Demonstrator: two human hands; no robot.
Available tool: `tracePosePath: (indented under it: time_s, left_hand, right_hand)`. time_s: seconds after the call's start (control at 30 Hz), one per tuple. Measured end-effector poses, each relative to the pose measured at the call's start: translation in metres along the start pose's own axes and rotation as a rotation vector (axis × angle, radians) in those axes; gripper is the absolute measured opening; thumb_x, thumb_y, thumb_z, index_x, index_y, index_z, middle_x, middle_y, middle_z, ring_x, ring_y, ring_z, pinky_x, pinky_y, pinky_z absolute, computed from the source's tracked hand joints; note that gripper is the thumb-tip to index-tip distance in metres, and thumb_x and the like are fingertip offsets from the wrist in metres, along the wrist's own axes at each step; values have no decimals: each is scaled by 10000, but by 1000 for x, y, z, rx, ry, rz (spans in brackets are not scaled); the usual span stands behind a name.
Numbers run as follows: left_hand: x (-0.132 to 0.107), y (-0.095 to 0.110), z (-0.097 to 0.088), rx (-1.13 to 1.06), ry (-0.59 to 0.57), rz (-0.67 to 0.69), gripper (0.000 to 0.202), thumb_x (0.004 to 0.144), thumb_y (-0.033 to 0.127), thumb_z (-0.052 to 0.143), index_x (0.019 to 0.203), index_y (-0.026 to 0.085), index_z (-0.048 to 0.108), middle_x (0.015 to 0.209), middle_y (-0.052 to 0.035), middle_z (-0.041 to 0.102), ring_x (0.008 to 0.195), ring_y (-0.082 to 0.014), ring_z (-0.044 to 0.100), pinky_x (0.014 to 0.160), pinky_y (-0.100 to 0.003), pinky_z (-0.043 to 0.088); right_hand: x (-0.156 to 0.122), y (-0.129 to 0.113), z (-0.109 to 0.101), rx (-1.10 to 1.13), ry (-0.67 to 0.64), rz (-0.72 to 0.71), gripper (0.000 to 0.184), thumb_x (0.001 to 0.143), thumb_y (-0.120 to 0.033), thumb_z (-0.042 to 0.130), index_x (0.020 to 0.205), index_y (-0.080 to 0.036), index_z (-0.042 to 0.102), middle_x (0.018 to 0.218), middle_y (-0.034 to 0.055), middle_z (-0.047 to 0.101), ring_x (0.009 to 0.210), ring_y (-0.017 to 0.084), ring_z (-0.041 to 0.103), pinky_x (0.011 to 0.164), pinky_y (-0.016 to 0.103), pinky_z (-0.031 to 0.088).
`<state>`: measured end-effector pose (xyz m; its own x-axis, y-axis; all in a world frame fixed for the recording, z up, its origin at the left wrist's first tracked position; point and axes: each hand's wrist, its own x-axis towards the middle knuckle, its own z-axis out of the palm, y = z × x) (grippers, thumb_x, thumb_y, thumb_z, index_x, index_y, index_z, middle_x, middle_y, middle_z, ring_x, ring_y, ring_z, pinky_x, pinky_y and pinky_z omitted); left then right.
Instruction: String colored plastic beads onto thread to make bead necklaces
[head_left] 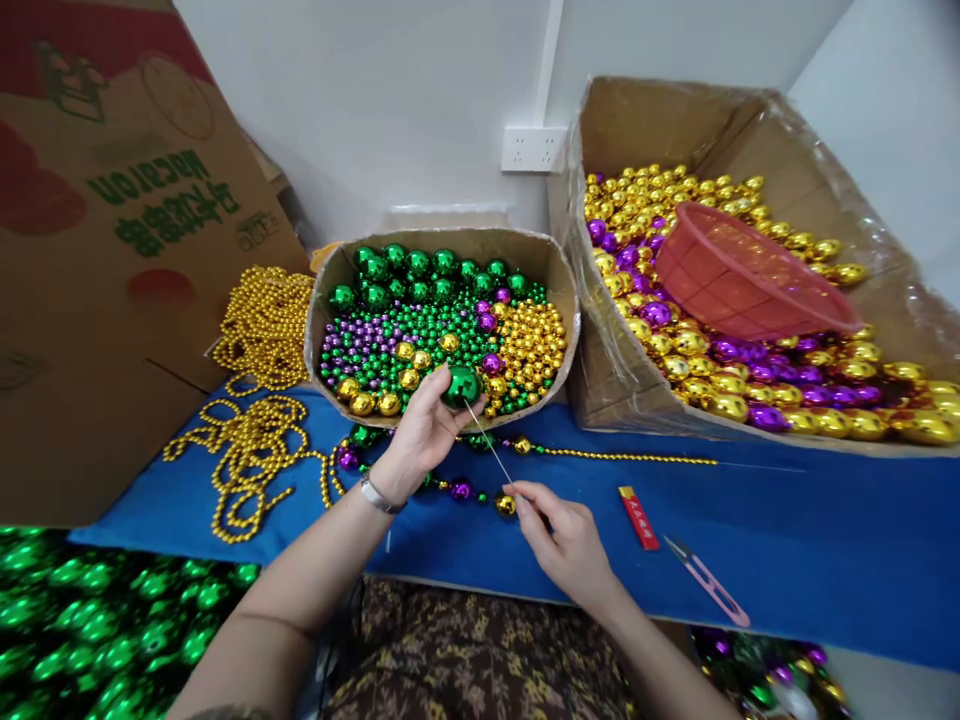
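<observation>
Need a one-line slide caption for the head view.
The left hand holds a large green bead near the middle box, while the right hand holds a needle angled toward that bead.

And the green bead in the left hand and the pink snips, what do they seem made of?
Green bead: likely plastic, with a glossy metallic coating; mirror-like highlights suggest it. Snips: probably steel blades, thin and grey; smooth pink handles, painted metal or plastic.

Two hands (427, 430), one needle (489, 444), one basket (701, 270) (red), one thread snipper (699, 570).
</observation>
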<state>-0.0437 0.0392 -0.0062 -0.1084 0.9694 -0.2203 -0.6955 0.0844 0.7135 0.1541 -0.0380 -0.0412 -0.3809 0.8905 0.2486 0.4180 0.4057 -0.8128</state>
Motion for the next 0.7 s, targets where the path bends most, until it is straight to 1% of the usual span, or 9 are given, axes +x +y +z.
tracePosePath:
  time_s: [0.07, 0.13, 0.23, 0.5, 0.6, 0.7]
  left_hand:
    - [0, -1, 1, -23, 13, 33, 208, 769, 323, 720, 935, 227, 639, 998, -7, 642, 936, -161, 618, 905, -384, 553]
    - [-1, -1, 3, -45, 37, 29, 183, 780, 335, 709, 893, 213, 630, 962, -15, 645, 932, -176, 627, 888, -386, 567]
    - [-4, 0, 7, -82, 74, 20, 205, 787, 365, 708, 842, 197, 604, 909, -27, 644, 935, -196, 639, 866, -376, 584]
    - [-10, -4, 12, -148, 64, 11, 255, 813, 414, 687, 905, 191, 605, 915, -46, 646, 971, -237, 657, 862, -398, 597]
    - [-11, -5, 14, -137, 80, 5, 298, 809, 451, 682, 945, 197, 607, 962, -59, 651, 1009, -260, 650, 856, -402, 599]
    - [-12, -6, 17, -121, 82, 26, 296, 808, 456, 681, 950, 208, 605, 1009, -59, 650, 1044, -263, 636, 862, -404, 596]
  right_hand:
    - [-3, 0, 1, -17, -17, 1, 258, 957, -287, 431, 1055, -193, 650, 771, 24, 737, 539, 116, 624, 600, 209, 493]
    - [-5, 0, 2, -27, -21, -8, 269, 959, -299, 423, 1056, -193, 649, 765, 30, 737, 544, 125, 630, 620, 218, 505]
    - [-7, 0, 4, -39, -19, -22, 269, 961, -295, 418, 1054, -191, 648, 796, 41, 742, 569, 130, 646, 646, 222, 516]
    - [-9, -3, 3, -65, -44, -26, 253, 955, -248, 420, 1032, -188, 653, 850, 41, 755, 626, 132, 690, 618, 204, 510]
    - [-10, -3, 2, -70, -40, -27, 251, 949, -245, 426, 1041, -191, 653, 850, 41, 758, 642, 136, 699, 614, 203, 510]
    - [-10, -3, 1, -67, -18, -34, 244, 940, -243, 439, 1049, -200, 652, 853, 35, 759, 658, 138, 706, 620, 205, 514]
